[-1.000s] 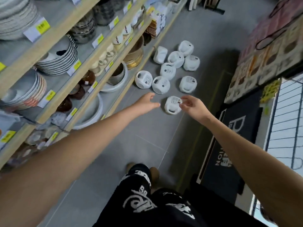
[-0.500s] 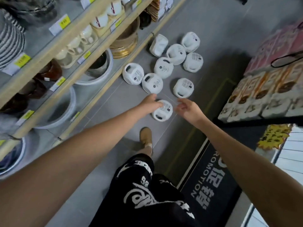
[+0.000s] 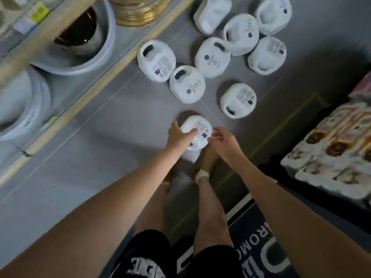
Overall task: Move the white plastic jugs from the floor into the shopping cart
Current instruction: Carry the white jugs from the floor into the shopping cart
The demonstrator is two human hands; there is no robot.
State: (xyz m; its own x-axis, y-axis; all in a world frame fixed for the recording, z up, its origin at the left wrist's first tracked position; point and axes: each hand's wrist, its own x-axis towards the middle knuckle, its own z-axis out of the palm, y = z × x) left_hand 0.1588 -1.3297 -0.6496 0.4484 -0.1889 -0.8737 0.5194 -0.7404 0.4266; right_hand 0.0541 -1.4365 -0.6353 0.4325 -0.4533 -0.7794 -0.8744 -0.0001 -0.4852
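Several white plastic jugs lie on the grey floor. The nearest jug (image 3: 200, 125) lies on its side, label up, just in front of my feet. My left hand (image 3: 180, 135) rests on its left half, fingers stretched across the top. My right hand (image 3: 222, 141) touches its right edge with loosely curled fingertips. The jug is still on the floor. Beyond it lie another jug (image 3: 237, 100), one further left (image 3: 187, 85), one by the shelf (image 3: 156, 61), and a cluster further back (image 3: 241, 34). No shopping cart is in view.
A low wooden shelf edge (image 3: 96, 85) runs diagonally on the left, holding large pale basins (image 3: 80, 57) and a gold stack (image 3: 138, 11). Wrapped packs (image 3: 331, 153) sit at the right. A black printed mat (image 3: 261, 247) lies near my legs.
I have bent much lower and stepped closer, so the jugs look larger. Both hands have closed in from either side onto the nearest jug.
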